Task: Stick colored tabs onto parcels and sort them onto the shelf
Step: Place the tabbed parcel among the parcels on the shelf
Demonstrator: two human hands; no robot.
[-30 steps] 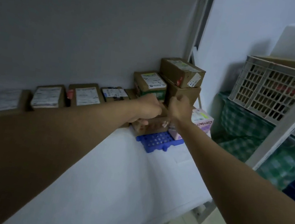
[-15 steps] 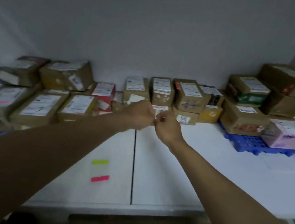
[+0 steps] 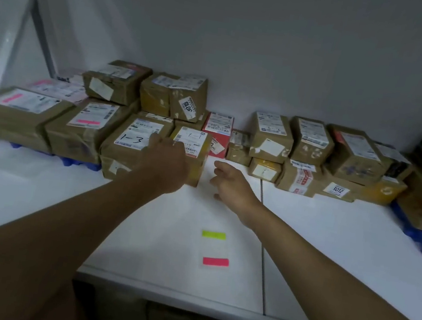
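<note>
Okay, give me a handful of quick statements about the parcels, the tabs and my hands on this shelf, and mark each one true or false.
1. A green tab and a pink tab lie on the shelf in front of the parcels. True.
2. The right hand holds the pink tab. False: it hovers open above the shelf, holding nothing.
3. The left hand reaches over the parcel marked 1-1. True.
4. The parcel marked 1-3 sits right of the 1-1 parcel. False: it is on its left.
5. The red box stands at the back, near the wall. True.
6. No parcel carries a pink tab. False: two parcels on the left do, such as this one.
</note>
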